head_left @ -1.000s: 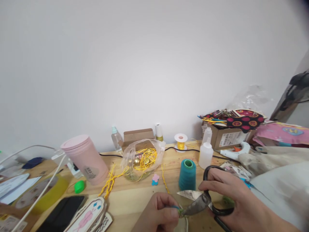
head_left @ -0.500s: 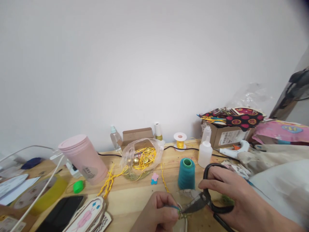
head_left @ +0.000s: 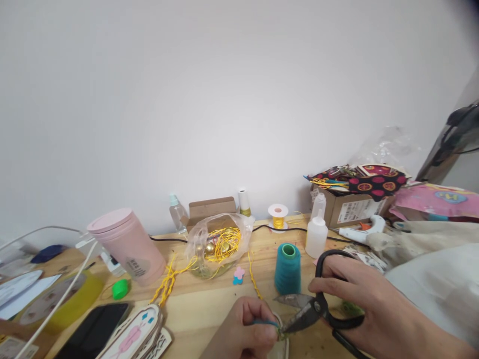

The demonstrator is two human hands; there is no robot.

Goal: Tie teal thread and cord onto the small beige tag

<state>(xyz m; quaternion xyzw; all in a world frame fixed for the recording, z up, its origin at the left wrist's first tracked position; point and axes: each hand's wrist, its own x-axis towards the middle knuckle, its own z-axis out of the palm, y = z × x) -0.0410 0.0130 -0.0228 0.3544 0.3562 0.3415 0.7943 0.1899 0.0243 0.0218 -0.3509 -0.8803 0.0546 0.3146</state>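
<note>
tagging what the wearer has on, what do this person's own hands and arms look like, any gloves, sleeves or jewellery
The left hand and right hand both have five-fingered human shapes and wear no gloves. No ring, watch or bracelet can be made out. No sleeve shows on the parts of the arms in view, and no clear markings show either.

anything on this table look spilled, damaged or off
Nothing looks spilled. The blades of the scissors in the right hand look blotchy, perhaps stained. Yellow cord lies in a messy tangle in the open plastic bag.
</note>
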